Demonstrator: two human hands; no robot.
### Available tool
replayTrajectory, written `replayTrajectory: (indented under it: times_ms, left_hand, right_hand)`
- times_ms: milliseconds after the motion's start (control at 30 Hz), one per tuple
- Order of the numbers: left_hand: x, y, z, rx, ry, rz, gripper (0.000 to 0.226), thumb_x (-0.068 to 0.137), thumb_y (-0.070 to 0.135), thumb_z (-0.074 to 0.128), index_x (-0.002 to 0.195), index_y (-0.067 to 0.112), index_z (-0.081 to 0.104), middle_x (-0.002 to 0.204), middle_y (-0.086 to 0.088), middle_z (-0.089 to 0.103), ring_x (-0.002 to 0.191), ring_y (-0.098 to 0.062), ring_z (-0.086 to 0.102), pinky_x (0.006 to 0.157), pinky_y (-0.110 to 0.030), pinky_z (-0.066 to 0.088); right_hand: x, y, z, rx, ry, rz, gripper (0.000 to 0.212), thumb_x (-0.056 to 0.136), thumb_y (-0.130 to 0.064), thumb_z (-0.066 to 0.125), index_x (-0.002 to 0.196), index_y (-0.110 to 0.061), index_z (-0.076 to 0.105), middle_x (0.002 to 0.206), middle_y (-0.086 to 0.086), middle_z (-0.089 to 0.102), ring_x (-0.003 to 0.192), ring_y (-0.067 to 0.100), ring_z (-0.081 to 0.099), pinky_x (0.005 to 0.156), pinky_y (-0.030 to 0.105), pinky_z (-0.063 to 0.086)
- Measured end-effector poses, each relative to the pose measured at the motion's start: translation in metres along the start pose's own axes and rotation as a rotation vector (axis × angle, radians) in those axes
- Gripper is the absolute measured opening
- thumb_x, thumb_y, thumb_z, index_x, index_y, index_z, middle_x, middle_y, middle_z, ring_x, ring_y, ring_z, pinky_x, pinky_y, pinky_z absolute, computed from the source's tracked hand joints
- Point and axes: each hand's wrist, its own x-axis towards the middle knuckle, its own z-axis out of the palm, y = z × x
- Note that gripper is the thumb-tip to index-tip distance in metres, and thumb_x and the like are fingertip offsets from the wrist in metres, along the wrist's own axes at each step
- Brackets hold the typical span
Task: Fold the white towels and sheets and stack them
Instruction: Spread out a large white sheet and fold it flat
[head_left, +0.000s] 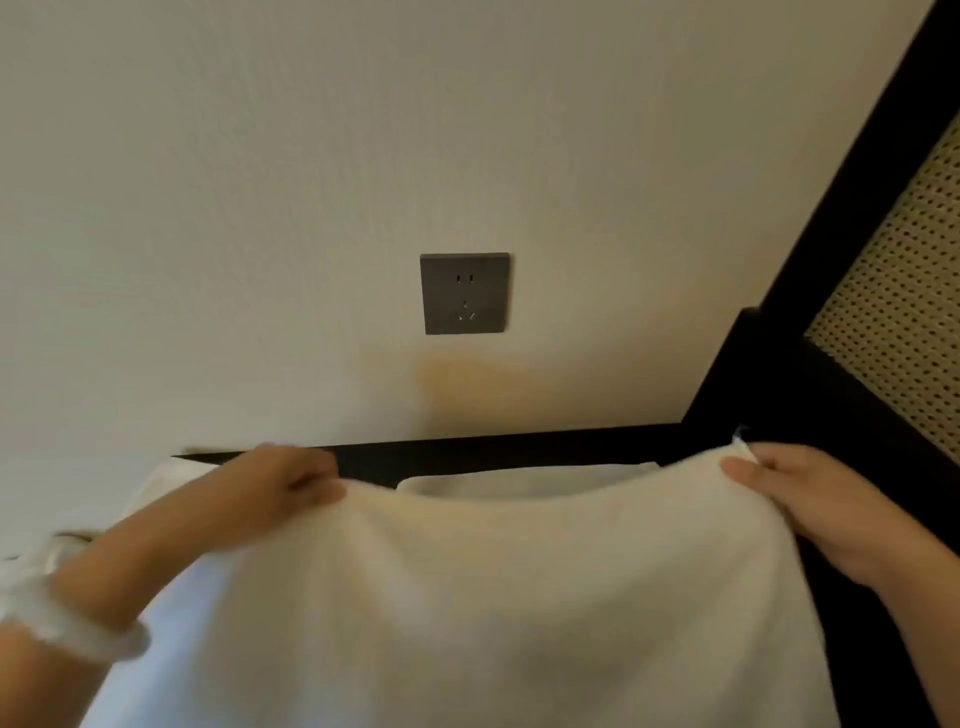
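so the dark surface (519, 451) sits right against the wall, with a folded white towel (524, 480) lying on it just beyond and between the left hand (296, 478) and right hand (810, 512), plus more white cloth (156, 483) beyond the left wrist

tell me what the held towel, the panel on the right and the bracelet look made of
Towel: soft white terry-like cloth, matte and fuzzy, sagging in the middle.
Panel: probably woven cane or rattan, tan with a regular grid of holes.
Bracelet: pale, translucent-looking, perhaps jade or glass; too blurred to tell.
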Motion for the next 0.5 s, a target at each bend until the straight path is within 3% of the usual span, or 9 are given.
replayTrajectory:
  times_ms: [100,200,300,500]
  left_hand:
    - [0.047,-0.005,0.021,0.023,0.047,0.000,0.027,0.098,0.029,0.055,0.073,0.022,0.054,0.067,0.009,0.056,0.066,-0.008,0.054,0.061,-0.022,0.039]
    - [0.072,-0.027,0.064,-0.057,0.024,-0.059,0.025,0.099,0.024,0.055,0.075,0.016,0.056,0.074,0.004,0.058,0.073,-0.018,0.056,0.061,-0.023,0.038]
    - [0.082,-0.042,0.077,-0.115,-0.009,-0.095,0.025,0.099,0.031,0.055,0.075,0.022,0.057,0.077,0.004,0.060,0.072,-0.016,0.058,0.060,-0.021,0.039]
    - [0.108,-0.017,0.071,-0.100,-0.121,-0.003,0.022,0.088,0.052,0.065,0.080,0.032,0.059,0.081,0.014,0.061,0.072,-0.002,0.056,0.063,-0.016,0.039]
  right_hand:
    - [0.053,0.010,0.032,-0.046,0.166,0.048,0.019,0.099,-0.014,0.058,0.090,-0.009,0.073,0.094,0.017,0.074,0.079,0.027,0.070,0.070,0.033,0.050]
    - [0.085,0.039,0.059,-0.167,0.189,0.153,0.015,0.099,-0.013,0.056,0.089,-0.008,0.065,0.098,0.017,0.069,0.079,0.024,0.063,0.070,0.034,0.049]
    - [0.099,0.053,0.060,-0.224,0.231,0.165,0.013,0.096,-0.012,0.060,0.087,-0.005,0.064,0.095,0.018,0.068,0.081,0.027,0.063,0.074,0.037,0.051]
    - [0.103,0.046,0.056,-0.230,0.161,0.125,0.008,0.094,-0.013,0.065,0.094,-0.006,0.069,0.090,0.011,0.070,0.082,0.025,0.067,0.063,0.029,0.050]
